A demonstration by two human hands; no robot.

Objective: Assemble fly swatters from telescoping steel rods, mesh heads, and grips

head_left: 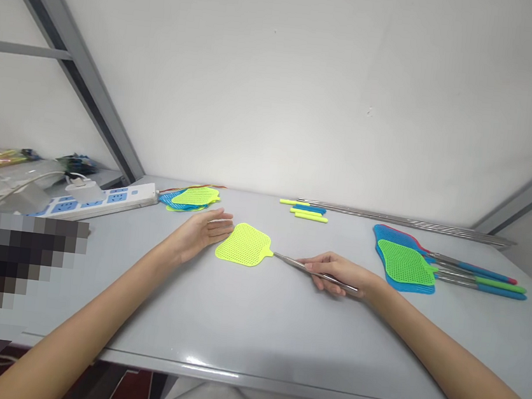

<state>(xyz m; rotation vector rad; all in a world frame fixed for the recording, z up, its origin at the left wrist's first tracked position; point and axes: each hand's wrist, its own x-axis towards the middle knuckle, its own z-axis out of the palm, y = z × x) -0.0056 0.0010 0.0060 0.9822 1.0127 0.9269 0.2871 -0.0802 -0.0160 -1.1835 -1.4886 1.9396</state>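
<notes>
A fly swatter [244,246] with a yellow-green perforated head and a bare metal rod lies across the middle of the table. My right hand [334,272] is wrapped round the rod, whose end shows past the wrist. Just left of the yellow head is my left hand [204,234], fingers stretched out and holding nothing; whether its fingertips touch the head's edge I cannot tell. Behind that hand rests a small pile of loose swatter heads [196,197], yellow-green over blue.
Swatters [405,263] with coloured grips are stacked at the right. Short yellow and blue grip sleeves [311,217] and long metal rods [412,222] lie along the back wall. A white power strip [124,197] sits at the left on the grey table [251,326].
</notes>
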